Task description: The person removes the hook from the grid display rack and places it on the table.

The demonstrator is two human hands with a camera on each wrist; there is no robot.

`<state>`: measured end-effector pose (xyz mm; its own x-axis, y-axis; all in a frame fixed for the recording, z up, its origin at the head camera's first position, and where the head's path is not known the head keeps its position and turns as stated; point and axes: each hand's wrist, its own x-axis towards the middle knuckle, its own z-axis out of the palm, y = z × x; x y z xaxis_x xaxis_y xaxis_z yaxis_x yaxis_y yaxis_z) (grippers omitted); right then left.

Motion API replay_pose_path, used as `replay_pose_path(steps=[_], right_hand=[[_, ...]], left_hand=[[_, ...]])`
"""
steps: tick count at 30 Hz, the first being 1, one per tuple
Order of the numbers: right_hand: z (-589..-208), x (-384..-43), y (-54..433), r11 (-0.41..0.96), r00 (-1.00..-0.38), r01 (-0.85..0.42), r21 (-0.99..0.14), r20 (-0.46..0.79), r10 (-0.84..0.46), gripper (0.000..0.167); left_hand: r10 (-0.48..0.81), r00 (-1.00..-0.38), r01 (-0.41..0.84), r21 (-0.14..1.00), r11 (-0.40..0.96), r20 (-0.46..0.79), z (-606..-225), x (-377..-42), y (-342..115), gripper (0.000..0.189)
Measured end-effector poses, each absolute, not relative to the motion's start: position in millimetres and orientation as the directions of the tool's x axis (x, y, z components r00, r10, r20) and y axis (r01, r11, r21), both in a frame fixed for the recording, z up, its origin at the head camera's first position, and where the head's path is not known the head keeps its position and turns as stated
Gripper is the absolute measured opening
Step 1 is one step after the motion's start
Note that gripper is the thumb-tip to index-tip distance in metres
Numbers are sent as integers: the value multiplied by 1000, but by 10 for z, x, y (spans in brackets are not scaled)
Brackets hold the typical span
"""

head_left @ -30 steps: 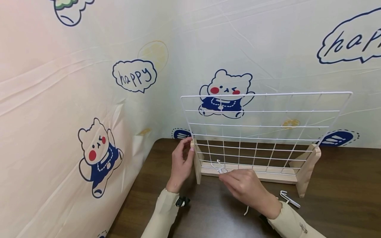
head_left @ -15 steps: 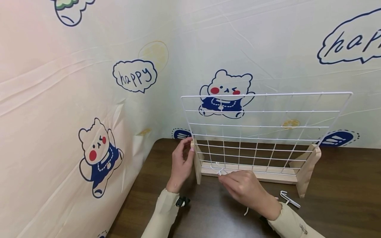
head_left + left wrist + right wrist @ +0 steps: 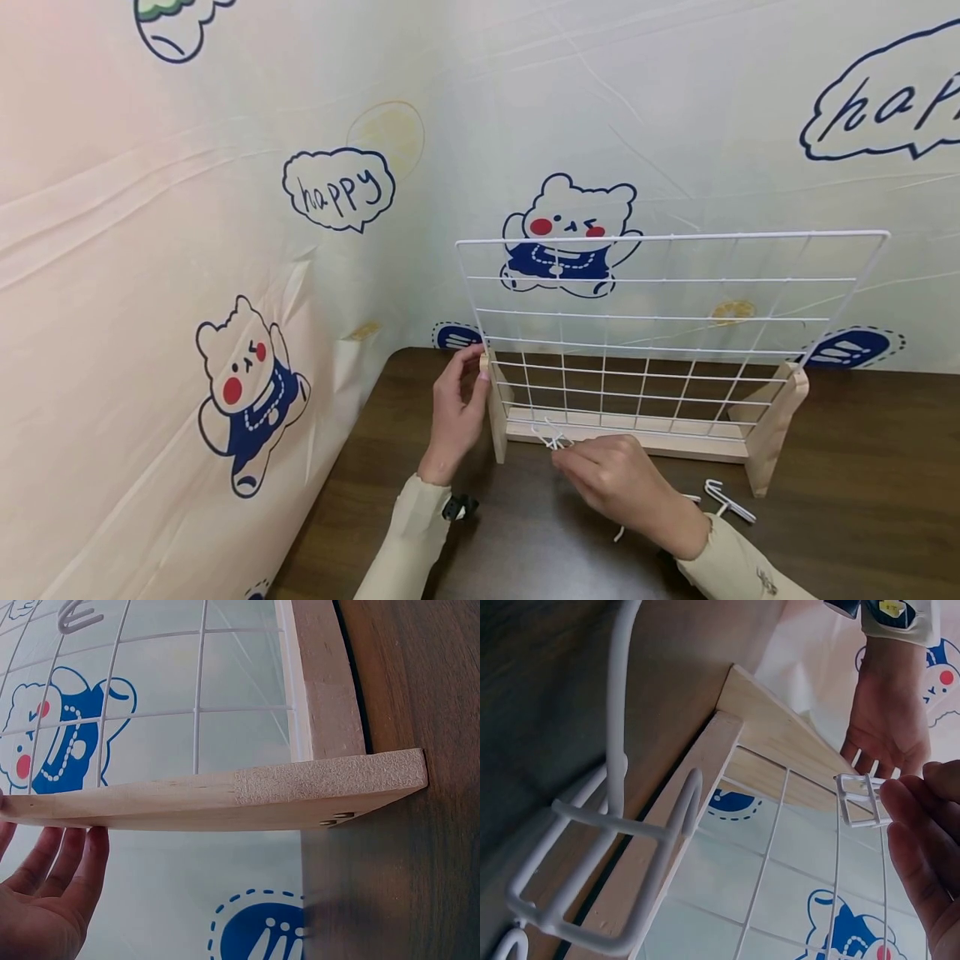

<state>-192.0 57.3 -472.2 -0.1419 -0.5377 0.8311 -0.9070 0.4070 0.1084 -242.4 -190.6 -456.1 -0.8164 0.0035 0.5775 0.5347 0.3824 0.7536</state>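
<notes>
In the head view my left hand point(image 3: 459, 417) grips the upper edge of the left wooden side panel point(image 3: 498, 433). Its fingers point(image 3: 91, 862) lie against the panel's outer face in the left wrist view. My right hand point(image 3: 622, 479) pinches a small white wire hook point(image 3: 550, 437) between thumb and fingertips. That hook overlaps the lower left of the white wire grid point(image 3: 675, 238) in the head view. From the right wrist, the hook's squared wire frame point(image 3: 859, 823) shows at the fingertips, with the grid behind it. The grid leans back between two wooden sides.
More white wire hooks point(image 3: 738, 511) lie on the dark wood table point(image 3: 862, 517), partly under the right forearm. One hook point(image 3: 616, 712) looms close to the right wrist camera. The right wooden side point(image 3: 776, 437) stands beyond the hand. A printed cloth point(image 3: 360, 292) hangs behind.
My right hand has lowered slightly toward me, and the hook has dropped and tilted a little at its fingertips. My left hand stays where it was on the side panel.
</notes>
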Motion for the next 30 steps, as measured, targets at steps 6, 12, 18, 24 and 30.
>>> replay_pose_path(steps=[6,12,18,24,30], right_hand=[[-4740,-1909,570,395,-142,-913,105,825,-547,38],[-4781,-1891,596,394,-146,-913,103,819,-555,41],[-4842,-1867,630,392,-149,-914,106,810,-567,41],[-4864,-1859,635,387,-156,-917,97,806,-571,41],[-4882,-1845,643,389,-185,-918,76,787,-589,41]], left_hand=[[7,-812,541,748,385,584,-4559,-2423,-1904,32],[4,-804,548,740,391,594,-4548,-2426,-1905,32],[9,-809,545,743,388,588,-4558,-2422,-1905,33],[4,-814,538,751,383,581,-4560,-2425,-1908,32],[3,-815,536,753,383,579,-4564,-2429,-1904,32]])
